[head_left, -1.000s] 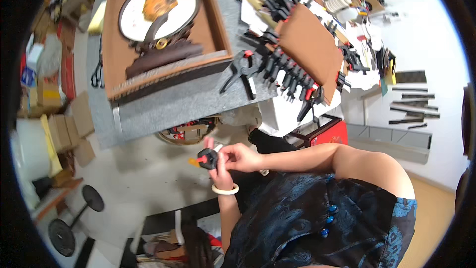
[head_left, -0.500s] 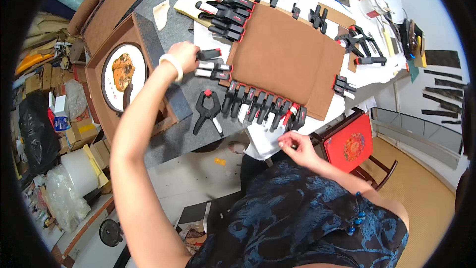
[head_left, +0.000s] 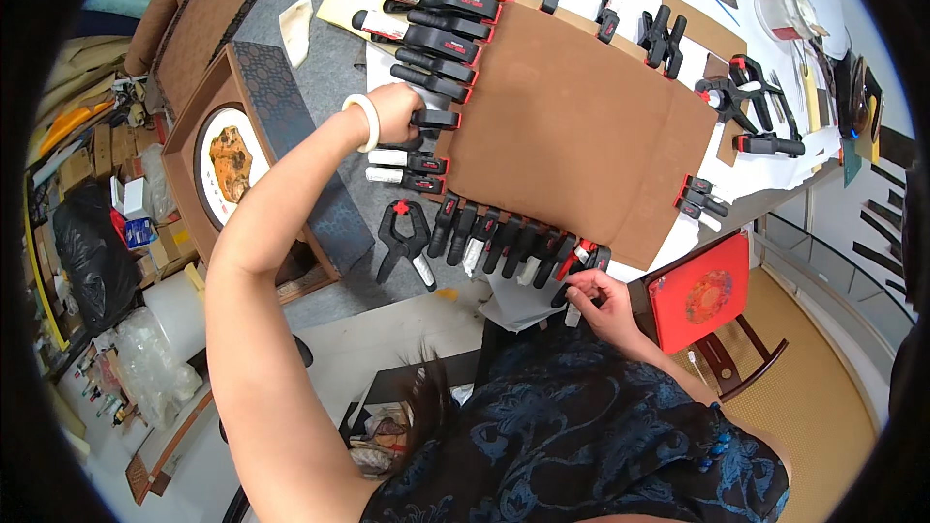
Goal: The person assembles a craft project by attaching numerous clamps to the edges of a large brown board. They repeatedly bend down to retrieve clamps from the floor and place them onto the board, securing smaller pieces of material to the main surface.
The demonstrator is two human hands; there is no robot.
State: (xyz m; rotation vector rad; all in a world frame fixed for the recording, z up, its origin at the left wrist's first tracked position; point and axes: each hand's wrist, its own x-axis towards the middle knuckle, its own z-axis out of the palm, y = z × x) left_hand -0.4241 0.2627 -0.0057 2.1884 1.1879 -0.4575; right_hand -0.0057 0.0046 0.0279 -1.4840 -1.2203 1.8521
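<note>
At the left of the frame, a dark wooden box with a patterned rim (head_left: 291, 107) lies on the grey felt-covered bench (head_left: 334, 68), and in it sits a round white plate bearing an amber-coloured lump (head_left: 231, 163). Just right of it, near the middle, the left hand (head_left: 397, 111), with a pale bangle (head_left: 367, 122) on the wrist, is clenched around a black spring clamp with red tips (head_left: 433, 119) that sits on the left edge of the big brown board (head_left: 572, 136). More such clamps stand in a stack above and below that one along the same edge. A loose black clamp (head_left: 402, 237) lies open on the felt just below the hand, apart from the board.

Along the board's lower edge a row of black and red clamps (head_left: 513, 247) bites side by side (packed tight, handles pointing toward the lower frame). At the right end of that row, in the lower middle, the right hand (head_left: 605, 305) pinches the handles of the last clamp (head_left: 581, 266) at the board's lower right corner. Right of this hand stands a red chair with a round gold emblem (head_left: 702, 295).
</note>
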